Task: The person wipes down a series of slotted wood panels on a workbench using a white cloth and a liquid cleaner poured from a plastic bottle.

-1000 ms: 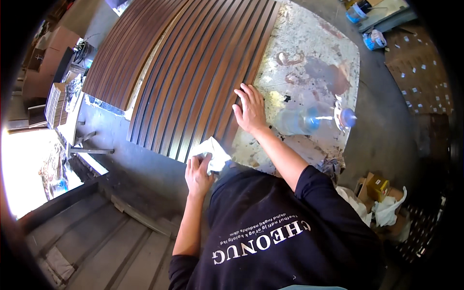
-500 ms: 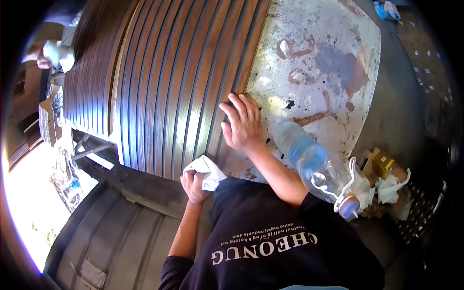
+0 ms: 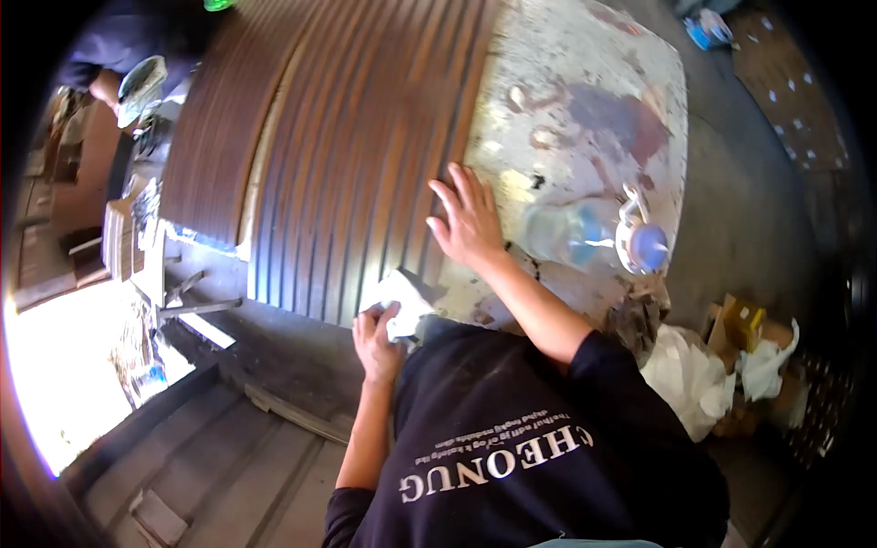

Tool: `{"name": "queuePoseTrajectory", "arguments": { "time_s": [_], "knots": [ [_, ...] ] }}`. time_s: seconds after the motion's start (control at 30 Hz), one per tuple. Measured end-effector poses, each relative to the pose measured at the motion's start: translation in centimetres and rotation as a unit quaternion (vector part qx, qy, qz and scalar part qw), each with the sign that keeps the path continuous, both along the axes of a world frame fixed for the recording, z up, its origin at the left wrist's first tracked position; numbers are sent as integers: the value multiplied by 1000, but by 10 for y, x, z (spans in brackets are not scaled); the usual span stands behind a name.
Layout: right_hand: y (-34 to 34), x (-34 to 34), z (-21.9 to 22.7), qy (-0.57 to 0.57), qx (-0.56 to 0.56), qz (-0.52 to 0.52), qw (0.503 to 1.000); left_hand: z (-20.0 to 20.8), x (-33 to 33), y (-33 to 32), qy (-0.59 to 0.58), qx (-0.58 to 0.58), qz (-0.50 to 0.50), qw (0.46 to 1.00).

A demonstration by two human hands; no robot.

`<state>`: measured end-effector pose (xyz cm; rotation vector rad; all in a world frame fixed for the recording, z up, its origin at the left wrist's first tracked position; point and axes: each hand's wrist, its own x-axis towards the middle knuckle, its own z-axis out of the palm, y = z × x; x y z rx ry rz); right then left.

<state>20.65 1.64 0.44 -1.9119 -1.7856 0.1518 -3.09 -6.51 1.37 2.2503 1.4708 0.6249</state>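
Observation:
My left hand [image 3: 376,345] is closed around a crumpled white cloth [image 3: 404,303] at the near edge of a brown slatted panel [image 3: 365,173]. The cloth touches the panel's near right corner. My right hand [image 3: 468,219] has its fingers spread over the panel's right edge, palm down, holding nothing. Just right of that wrist, a large clear plastic bottle [image 3: 559,234] with a white handle and a blue-grey cap stands on the stained tabletop [image 3: 525,55].
A second slatted panel [image 3: 224,137] lies to the left. Beyond it, another person's hand [image 3: 107,89] holds a whitish cloth [image 3: 142,89]. White plastic bags [image 3: 690,379] and a yellow box [image 3: 742,321] sit at the right. A ridged surface [image 3: 201,457] spreads at lower left.
My view has shifted, so the panels sit further right and the bottle looks more upright. My left hand still grips the cloth at the corner. Right fingers are spread wider.

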Motion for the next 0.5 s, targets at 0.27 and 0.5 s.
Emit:
{"name": "queuePoseTrajectory", "arguments": {
  "time_s": [0.27,0.5],
  "knots": [
    [-9,4,-9,-32,-1,-21,999,1,30,53,-59,23,-42,997],
    [-9,-6,-12,-26,-26,10,999,-12,48,70,-26,31,-12,999]
  ]
}}
